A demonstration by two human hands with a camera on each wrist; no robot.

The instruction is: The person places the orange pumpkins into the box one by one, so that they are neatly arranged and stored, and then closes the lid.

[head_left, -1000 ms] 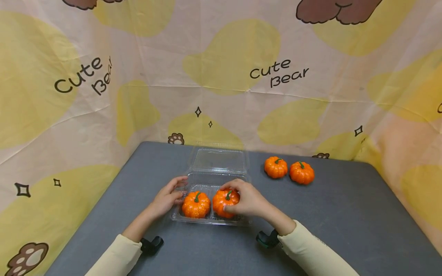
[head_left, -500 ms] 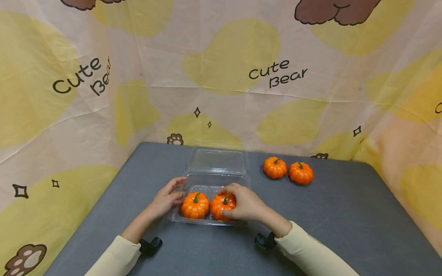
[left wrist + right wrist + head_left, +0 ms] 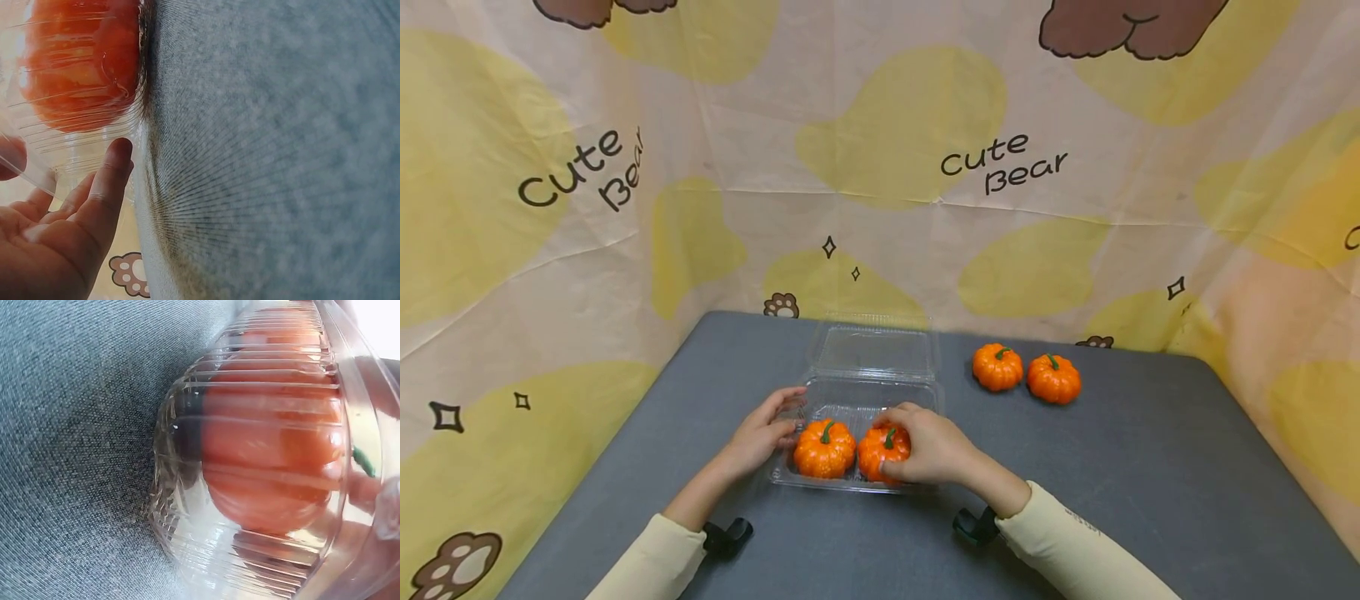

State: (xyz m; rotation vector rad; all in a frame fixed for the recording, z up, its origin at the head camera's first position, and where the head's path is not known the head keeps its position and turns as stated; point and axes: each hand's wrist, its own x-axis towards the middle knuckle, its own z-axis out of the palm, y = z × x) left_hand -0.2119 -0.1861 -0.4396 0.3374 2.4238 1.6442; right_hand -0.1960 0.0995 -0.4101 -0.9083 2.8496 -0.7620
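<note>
A clear plastic clamshell container [image 3: 867, 488] lies on the table, its lid [image 3: 874, 350] folded back. One small orange pumpkin [image 3: 824, 450] with a green stem sits in its left front part. My right hand [image 3: 936, 450] grips a second small pumpkin [image 3: 880, 455] beside it, thumb in front and fingers behind; the right wrist view shows this pumpkin [image 3: 269, 444] through the ribbed wall. At the container's left side, my left hand [image 3: 762, 433] has its fingers extended. In the left wrist view its fingertips [image 3: 117, 153] are right at the clear wall, below the left pumpkin [image 3: 84, 62].
Two more small pumpkins, a left one [image 3: 997, 367] and a right one [image 3: 1054, 379], sit side by side on the grey table [image 3: 1120, 483], right of the lid. A patterned cloth [image 3: 880, 125] hangs behind the table.
The right hand has moved slightly left and lower with its pumpkin, bringing it closer to the left pumpkin. The left hand stays about where it was.
</note>
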